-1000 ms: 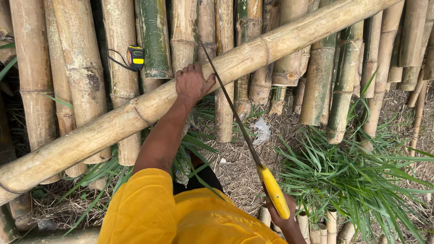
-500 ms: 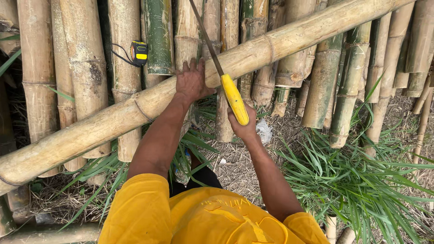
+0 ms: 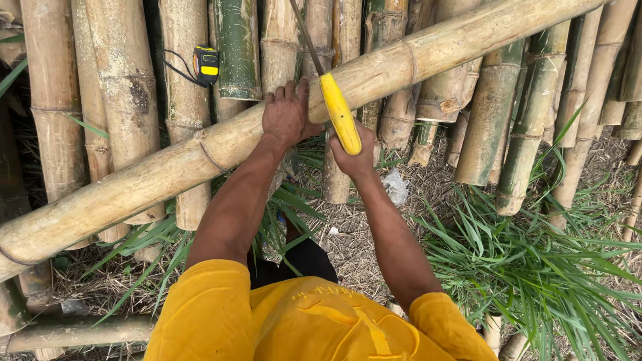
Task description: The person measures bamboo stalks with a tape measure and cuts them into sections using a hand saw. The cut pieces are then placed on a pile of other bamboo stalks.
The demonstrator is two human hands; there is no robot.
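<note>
Right now: a yellow-handled hand saw (image 3: 338,110) bites into a long, pale bamboo pole (image 3: 428,50).
Left hand (image 3: 286,115) presses flat on the pole lying diagonally across upright bamboo stalks (image 3: 127,87); right hand (image 3: 358,157) grips the saw's handle. Should the blade jump, those nearby left fingers (image 3: 294,90) could likely get cut.

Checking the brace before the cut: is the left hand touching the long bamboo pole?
Touching: the head view shows the left hand pressed flat on the long bamboo pole.
</note>
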